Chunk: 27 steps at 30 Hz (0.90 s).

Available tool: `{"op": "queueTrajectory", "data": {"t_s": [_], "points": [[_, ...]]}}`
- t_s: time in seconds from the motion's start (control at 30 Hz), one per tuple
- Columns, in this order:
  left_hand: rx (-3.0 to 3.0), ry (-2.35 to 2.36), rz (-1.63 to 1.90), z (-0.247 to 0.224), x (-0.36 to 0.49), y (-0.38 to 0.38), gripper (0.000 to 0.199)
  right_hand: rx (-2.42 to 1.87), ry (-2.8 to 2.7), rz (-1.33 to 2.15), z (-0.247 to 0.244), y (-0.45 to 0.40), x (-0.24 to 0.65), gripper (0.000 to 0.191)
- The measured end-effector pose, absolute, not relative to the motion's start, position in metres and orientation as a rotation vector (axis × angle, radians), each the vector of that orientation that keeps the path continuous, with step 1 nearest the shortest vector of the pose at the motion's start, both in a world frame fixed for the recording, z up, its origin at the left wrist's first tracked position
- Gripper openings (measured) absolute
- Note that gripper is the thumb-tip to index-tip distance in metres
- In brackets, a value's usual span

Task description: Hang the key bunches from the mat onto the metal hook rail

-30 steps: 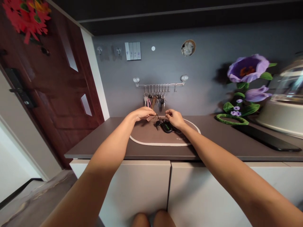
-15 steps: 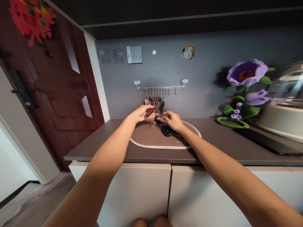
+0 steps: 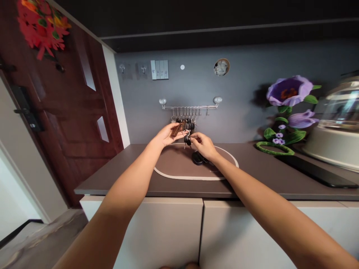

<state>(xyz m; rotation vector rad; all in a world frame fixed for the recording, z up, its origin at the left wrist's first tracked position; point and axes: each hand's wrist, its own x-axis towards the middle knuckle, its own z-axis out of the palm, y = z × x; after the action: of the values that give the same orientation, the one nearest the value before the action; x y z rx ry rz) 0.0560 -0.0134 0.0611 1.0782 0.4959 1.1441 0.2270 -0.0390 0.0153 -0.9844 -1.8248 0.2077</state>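
Observation:
My left hand (image 3: 167,135) is closed on a brown tag (image 3: 176,129) of a bunch of keys. A metal ring (image 3: 186,132) hangs by its fingertips, with black-headed keys (image 3: 187,140) dangling from it above the mat. On the other side, my right hand (image 3: 204,145) has its thumb and fingers pinched together at the edge of these keys. Below it a dark oval object (image 3: 198,158) lies on the brown mat (image 3: 179,166), partly covered by the hand. Behind both hands, several bunches of keys (image 3: 192,124) hang on the hook rail (image 3: 193,107).
At the right stand purple fabric flowers (image 3: 290,91), a black phone-like slab (image 3: 316,172) and a cream appliance with a clear top (image 3: 331,142). The counter's front edge (image 3: 174,194) runs below my forearms. A dark cabinet (image 3: 196,22) overhangs the wall.
My right hand has moved left to the dangling keys, and its fingers have closed at them. The ring now shows at my left fingertips. The view has tipped slightly upward.

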Motion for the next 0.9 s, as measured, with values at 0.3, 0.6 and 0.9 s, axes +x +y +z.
{"op": "queueTrajectory", "data": {"t_s": [0.3, 0.6, 0.9], "points": [[1.127, 0.411, 1.071, 0.058, 0.059, -0.014, 0.013, -0.943, -1.769, 0.221, 0.013, -0.032, 0.228, 0.023], [1.173, 0.377, 1.059, 0.055, 0.061, -0.014, 0.010, -0.834, -1.673, 0.499, 0.012, -0.025, 0.229, 0.027], [1.120, 0.471, 1.052, 0.052, 0.058, -0.009, 0.004, -0.812, -1.597, 0.433, 0.014, -0.019, 0.237, 0.023]]}}
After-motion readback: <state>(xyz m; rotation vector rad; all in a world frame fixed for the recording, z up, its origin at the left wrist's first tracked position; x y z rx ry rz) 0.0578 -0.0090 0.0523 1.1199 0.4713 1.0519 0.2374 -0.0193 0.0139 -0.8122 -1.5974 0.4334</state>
